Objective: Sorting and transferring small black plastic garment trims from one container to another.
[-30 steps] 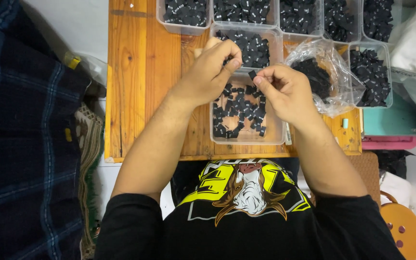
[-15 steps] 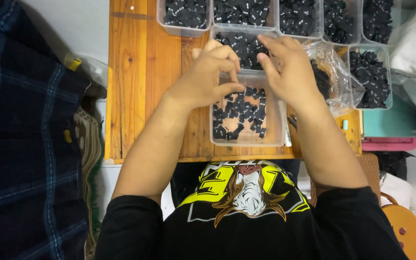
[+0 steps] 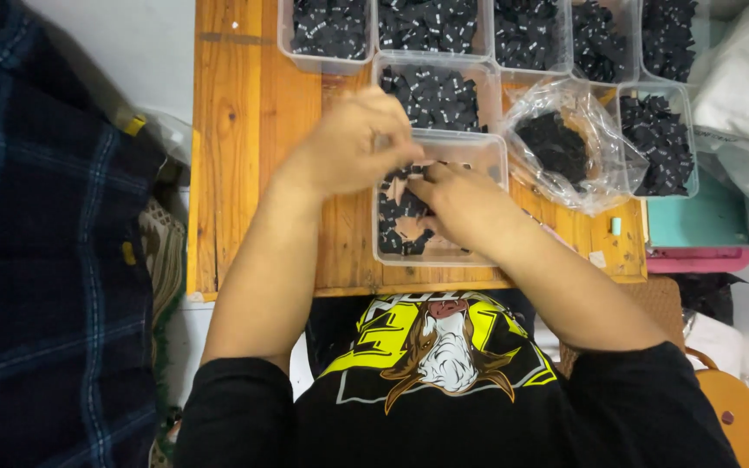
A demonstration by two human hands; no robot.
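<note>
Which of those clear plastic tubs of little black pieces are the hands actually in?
The nearest clear plastic tub, at the wooden table's front edge. Both hands reach into it; it is sparsely filled, the others heaped.

The person wears a black shirt (image 3: 444, 407) with long black sleeves (image 3: 236, 416) pushed up past the elbows, forearms bare. A yellow, white and brown graphic (image 3: 444, 347) covers the chest.

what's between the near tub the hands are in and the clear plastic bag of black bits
In the head view, only bare wooden table shows between the near tub and the plastic bag, beside the right hand.
</note>
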